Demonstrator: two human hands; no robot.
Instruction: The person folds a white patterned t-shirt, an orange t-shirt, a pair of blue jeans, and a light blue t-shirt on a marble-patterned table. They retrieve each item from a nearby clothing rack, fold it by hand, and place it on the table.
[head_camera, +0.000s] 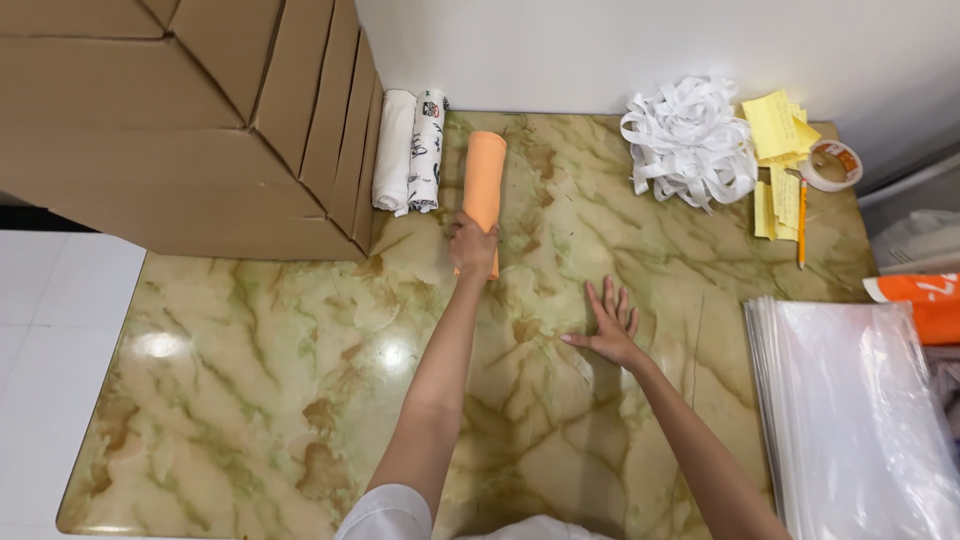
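From the head view, your left hand (473, 246) was closed around the near end of the orange roll (484, 185), which lay on the marble table (250, 380) near its far edge, pointing toward the wall. Just beside it, at the far left corner, 2 rolls lay against the cardboard boxes (180, 120): a white roll (393, 150) and a printed roll (427, 150). Your right hand (610, 328) held nothing; it rested flat on the table's middle, fingers spread. At the far right corner sat a heap of white strips (688, 140), yellow notes (778, 125), a pencil (801, 222) and a tape ring (832, 165). Clear plastic bags (860, 410) were stacked along the right edge.
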